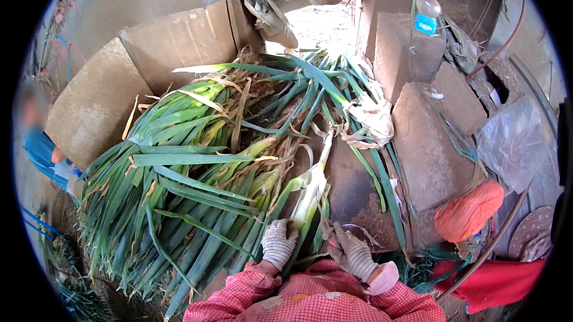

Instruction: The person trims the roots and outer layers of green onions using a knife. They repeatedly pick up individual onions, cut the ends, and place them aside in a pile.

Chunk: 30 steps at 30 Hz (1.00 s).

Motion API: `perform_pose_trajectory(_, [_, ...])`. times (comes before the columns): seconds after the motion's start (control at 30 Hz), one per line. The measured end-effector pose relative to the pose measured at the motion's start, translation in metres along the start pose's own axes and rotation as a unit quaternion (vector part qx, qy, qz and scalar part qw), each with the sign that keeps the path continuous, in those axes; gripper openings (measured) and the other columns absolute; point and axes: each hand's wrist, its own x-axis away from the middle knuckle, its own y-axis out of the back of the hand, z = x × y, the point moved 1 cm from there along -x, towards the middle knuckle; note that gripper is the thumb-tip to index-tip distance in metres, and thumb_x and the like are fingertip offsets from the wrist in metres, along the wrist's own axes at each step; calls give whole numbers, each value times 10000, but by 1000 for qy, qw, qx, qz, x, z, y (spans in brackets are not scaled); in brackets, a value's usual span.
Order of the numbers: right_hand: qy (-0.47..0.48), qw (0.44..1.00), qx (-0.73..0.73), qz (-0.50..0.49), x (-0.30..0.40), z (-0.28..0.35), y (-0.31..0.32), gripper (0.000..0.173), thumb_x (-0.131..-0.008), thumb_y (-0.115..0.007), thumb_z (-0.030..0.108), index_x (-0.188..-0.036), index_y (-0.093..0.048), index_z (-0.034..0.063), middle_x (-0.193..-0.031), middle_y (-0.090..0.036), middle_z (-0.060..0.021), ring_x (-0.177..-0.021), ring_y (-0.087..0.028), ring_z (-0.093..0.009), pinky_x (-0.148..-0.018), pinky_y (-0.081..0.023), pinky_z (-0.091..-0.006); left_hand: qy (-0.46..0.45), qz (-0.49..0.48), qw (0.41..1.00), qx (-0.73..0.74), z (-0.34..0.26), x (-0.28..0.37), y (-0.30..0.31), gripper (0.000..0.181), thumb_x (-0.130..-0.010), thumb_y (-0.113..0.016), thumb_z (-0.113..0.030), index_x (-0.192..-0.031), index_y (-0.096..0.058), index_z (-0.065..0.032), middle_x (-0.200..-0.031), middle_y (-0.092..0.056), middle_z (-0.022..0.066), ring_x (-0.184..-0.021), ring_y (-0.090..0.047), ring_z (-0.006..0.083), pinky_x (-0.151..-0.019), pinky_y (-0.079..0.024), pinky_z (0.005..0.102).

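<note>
My left hand (280, 241), in a striped knit glove, grips a large green onion (311, 190) around the leaf bases. The onion's pale shaft points away from me, its root end farthest off. Close to its right side is my right hand (351, 250), in a soiled glove. A small tool (332, 244) with a red part is held in it; the fingers hide most of the tool. To the left lies a big heap of green onions (179, 196), dry leaves and roots among them. More onions with whitish peeled layers (371, 114) lie farther off to the right.
Stone or concrete blocks (432, 152) border the right side, with tan slabs (179, 37) behind the heap. An orange bag (470, 210), clear plastic bag (515, 143) and red cloth (497, 281) are at right. A blue-labelled container (426, 17) stands on a block. Another person (42, 156) is at far left.
</note>
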Motion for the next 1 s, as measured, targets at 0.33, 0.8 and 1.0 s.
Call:
perform_pose_trajectory(0.33, [-46,997,-20,64,10,4,4,687,-860,-608,306,-1402,-320,-2,-863,-620,-259,-747,-626,-422,-643,-500,-500,70,273,954,-105,-19,-39,-3,584,-757,-669,-532,-1040,-660,-22,-1014,-670,214,-969,-640,360,-859,-495,432])
perform_pose_trajectory(0.8, [-20,988,31,-147,-46,-26,14,648,-848,-643,163,-1396,-329,17,-688,-573,-143,-603,-597,-312,-509,-486,-393,20,296,947,-124,-13,-69,50,637,-743,-692,-497,-1179,-619,-39,-1092,-657,209,-1020,-628,363,-895,-486,413])
perform_pose_trajectory(1.0, [19,999,-20,28,-3,39,26,730,-790,-679,145,-1397,-323,-50,-808,-600,-210,-717,-640,-336,-553,-508,-409,95,304,948,16,14,-68,34,658,-770,-633,-428,-1201,-548,62,-1108,-626,287,-1059,-597,407,-911,-466,400])
